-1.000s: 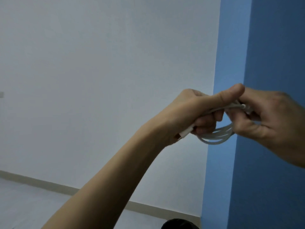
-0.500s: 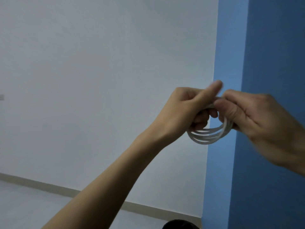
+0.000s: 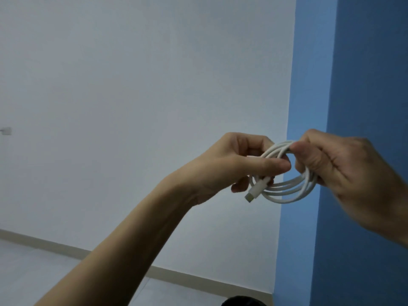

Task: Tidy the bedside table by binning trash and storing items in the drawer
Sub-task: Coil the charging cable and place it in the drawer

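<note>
White coiled charging cable (image 3: 287,191) held up in mid-air between both hands, loops hanging below fingers, plug end (image 3: 254,193) poking down-left. Left hand (image 3: 238,166) pinching coil's left side, thumb across strands. Right hand (image 3: 344,171) clamped on right side. Behind: pale grey wall (image 3: 143,96), blue wall (image 3: 353,74).

A plain white wall (image 3: 132,96) fills the view behind and left of the left hand (image 3: 238,166). Behind the right hand (image 3: 344,173) stands a blue wall (image 3: 364,85) with a projecting corner. Below, a beige skirting board (image 3: 66,248) meets a pale tiled floor (image 3: 33,272). Far left, a small wall fitting (image 3: 6,130). Light is dim and even.
</note>
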The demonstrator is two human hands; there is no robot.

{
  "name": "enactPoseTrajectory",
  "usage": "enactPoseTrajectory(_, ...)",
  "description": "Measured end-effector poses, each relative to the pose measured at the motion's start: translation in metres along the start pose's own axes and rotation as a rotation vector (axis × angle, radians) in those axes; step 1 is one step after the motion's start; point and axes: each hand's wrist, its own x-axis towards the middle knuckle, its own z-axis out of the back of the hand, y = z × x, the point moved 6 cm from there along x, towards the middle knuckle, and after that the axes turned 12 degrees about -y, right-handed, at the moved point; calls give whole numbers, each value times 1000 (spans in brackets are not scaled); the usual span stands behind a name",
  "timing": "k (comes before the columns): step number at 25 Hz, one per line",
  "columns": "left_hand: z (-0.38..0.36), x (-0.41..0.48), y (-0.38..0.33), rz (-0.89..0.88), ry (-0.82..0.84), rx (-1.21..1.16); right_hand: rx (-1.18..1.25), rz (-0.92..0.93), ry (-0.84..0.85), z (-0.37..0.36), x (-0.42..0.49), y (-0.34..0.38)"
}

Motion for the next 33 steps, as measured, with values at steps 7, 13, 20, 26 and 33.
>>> enactPoseTrajectory(7, 7, -11, -28, -489, -655, 704, -18, -9, 110, -8, -2, 2)
enactPoseTrajectory(13, 5, -3, -32, -500, -647, 444, -93, 106, 57, 1, 10, 10)
enactPoseTrajectory(20, 0, 0, -17, -292, -395, 212, -10, -94, 55, 3, -1, -11)
enactPoseTrajectory(26, -8, -4, -20, -421, -643, 526, 183, -195, 90, -6, -5, -8)
enactPoseTrajectory(33, -6, 1, -16, -291, -536, 148, 221, -237, 38, 6, -3, -5)
